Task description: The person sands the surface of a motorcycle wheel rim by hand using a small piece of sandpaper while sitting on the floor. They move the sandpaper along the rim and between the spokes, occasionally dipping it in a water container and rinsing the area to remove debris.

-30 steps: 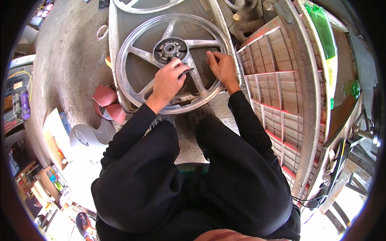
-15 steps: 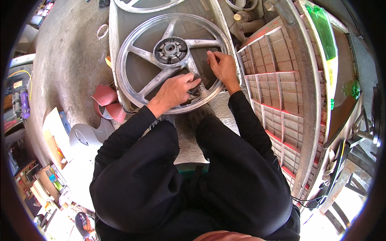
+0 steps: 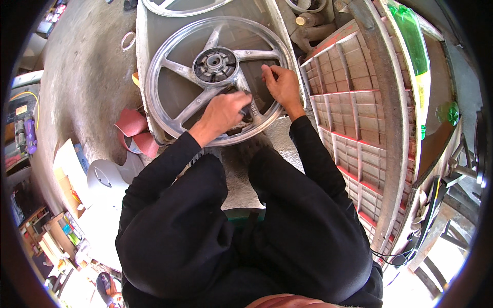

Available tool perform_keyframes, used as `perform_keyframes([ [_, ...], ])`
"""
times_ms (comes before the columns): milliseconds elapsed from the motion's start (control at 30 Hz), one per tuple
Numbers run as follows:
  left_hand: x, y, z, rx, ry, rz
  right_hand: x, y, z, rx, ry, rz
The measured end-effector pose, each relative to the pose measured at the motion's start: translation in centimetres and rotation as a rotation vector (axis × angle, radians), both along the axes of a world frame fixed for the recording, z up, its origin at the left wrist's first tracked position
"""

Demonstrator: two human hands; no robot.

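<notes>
Along the lower-right spoke (image 3: pixel 254 109) of a silvery, five-spoked metal wheel (image 3: pixel 201 97), my left hand (image 3: pixel 221 113) has shifted: a second ago it was up by the round, dark-centred hub (image 3: pixel 215 61), then it went lower, and now it sits slightly back up. Its fingers are closed around a small dark piece (image 3: pixel 247 97), mostly hidden. My right hand (image 3: pixel 283 87) has stayed beside, fingers curled; whether they grip anything, I cannot tell. The wheel lies flat over a long, pale-edged trough (image 3: pixel 140 51) of murky liquid; I judge the strokes are short, kept to this spoke.
</notes>
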State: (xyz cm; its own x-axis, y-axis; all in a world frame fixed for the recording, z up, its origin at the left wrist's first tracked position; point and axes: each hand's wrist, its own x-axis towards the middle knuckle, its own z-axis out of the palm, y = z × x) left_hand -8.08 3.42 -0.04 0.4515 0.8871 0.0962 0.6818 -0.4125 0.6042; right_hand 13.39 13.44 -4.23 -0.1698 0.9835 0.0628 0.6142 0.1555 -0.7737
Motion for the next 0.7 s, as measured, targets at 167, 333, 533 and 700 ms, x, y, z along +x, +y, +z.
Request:
perform_keyframes([
  [167,0.3,-0.2,1.5,-0.080,-0.039,-0.276,-0.1,-0.4,0.6,-0.008,0.082,-0.018],
  [333,-0.8,0.8,-0.3,0.105,-0.017,-0.047,0.0,-0.2,0.1,0.020,0.025,-0.009],
  [533,-0.7,0.2,1.1,0.049,0.058,-0.279,0.0,-0.4,0.7,-0.009,0.100,-0.015],
  [700,-0.5,-0.3,-1.2,0.119,0.052,-0.025,-0.2,-0.2,0.4,0.001,0.065,-0.011],
])
